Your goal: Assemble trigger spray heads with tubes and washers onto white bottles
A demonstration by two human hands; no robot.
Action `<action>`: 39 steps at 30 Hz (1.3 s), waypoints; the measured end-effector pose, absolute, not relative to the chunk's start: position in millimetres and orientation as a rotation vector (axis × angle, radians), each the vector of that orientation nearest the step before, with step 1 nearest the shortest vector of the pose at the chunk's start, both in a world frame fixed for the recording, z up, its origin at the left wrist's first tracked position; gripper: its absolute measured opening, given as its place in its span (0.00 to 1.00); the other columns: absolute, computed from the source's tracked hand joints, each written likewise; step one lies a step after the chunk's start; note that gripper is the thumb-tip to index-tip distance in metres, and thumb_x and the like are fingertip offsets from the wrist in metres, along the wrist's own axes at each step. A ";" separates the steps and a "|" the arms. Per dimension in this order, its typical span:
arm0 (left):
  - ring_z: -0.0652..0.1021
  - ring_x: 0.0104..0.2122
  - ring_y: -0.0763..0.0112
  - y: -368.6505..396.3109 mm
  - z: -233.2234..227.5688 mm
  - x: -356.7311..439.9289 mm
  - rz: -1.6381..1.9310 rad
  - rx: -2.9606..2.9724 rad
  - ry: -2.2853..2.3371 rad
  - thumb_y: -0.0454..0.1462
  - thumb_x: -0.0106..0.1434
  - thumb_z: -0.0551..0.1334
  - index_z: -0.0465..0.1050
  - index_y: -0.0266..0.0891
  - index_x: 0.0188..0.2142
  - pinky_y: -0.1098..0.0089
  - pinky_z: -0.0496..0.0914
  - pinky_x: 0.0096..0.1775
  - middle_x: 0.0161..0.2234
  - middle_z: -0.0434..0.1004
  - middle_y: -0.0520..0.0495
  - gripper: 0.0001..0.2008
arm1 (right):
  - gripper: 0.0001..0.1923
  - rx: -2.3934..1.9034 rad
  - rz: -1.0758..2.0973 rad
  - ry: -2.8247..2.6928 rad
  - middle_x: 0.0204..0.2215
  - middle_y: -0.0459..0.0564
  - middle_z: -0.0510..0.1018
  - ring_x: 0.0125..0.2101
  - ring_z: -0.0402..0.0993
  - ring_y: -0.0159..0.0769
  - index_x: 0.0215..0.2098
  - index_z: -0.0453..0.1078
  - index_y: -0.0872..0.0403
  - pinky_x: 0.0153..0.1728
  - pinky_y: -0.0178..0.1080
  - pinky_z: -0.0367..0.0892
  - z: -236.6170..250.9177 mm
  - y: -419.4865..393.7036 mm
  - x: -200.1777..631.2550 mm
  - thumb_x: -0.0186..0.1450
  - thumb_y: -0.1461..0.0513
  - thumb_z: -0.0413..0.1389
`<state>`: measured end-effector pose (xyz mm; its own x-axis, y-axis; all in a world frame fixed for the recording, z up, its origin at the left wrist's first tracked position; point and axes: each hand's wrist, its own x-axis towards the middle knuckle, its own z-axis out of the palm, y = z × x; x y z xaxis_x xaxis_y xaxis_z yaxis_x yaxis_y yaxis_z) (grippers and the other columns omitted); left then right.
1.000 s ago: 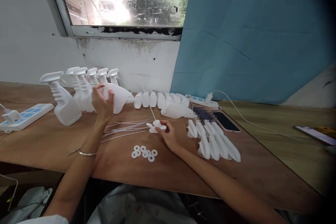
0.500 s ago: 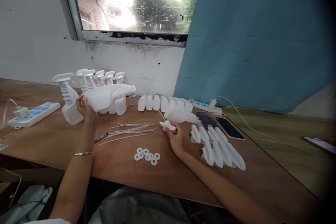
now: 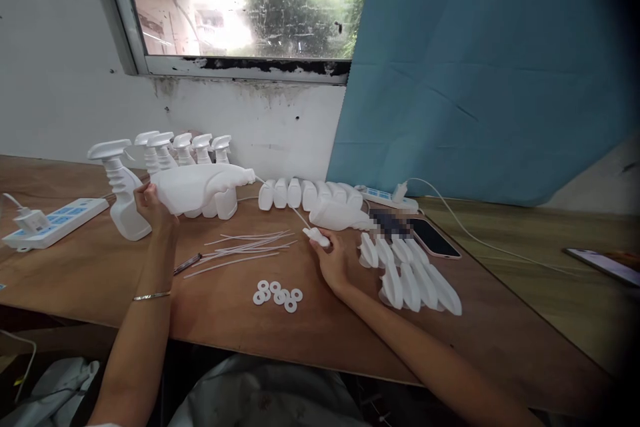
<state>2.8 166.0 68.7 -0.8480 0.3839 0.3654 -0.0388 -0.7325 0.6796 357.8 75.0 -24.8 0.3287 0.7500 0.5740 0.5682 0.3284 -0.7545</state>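
My left hand [image 3: 153,203] is closed on the base end of a white spray bottle [image 3: 185,187], held tilted on its side above the table with its neck to the right. In my right hand [image 3: 330,260] is a white trigger sprayer head [image 3: 317,237], pinched between thumb and fingers. Its thin dip tube [image 3: 300,217] slants up and left, hard to follow against the white bottles behind. The tube's far end is at the bottle's mouth; I cannot tell how far inside. Thin white tubes [image 3: 250,248] and several white ring washers [image 3: 279,296] lie between my forearms.
Assembled spray bottles [image 3: 127,197] stand at the back left. Bottle bodies [image 3: 295,193] lie along the back, and white trigger heads [image 3: 420,283] lie in rows at right. Power strips [image 3: 60,220], a phone [image 3: 434,238] and a pen-like tool [image 3: 187,263] rest on the table [image 3: 225,320].
The tube's far end, apart from the bottle's mouth before, has come up to it. Both hands keep their hold. The whole view has shifted slightly.
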 end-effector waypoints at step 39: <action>0.62 0.19 0.78 156.8 38.8 81.1 1.938 1.145 1.000 0.43 0.43 0.63 0.66 0.37 0.29 0.78 0.57 0.20 0.19 0.62 0.56 0.15 | 0.11 -1.044 0.305 -1.594 0.37 0.50 0.73 0.38 0.68 0.39 0.39 0.66 0.52 0.42 0.41 0.63 -7.2 51.2 345.1 0.58 0.58 0.55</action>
<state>81.1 156.8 38.8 -0.3939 0.8296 0.3957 -0.1580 -0.4853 0.8600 345.1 51.2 -7.2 0.0439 0.7520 0.6578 0.4556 0.5709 -0.6830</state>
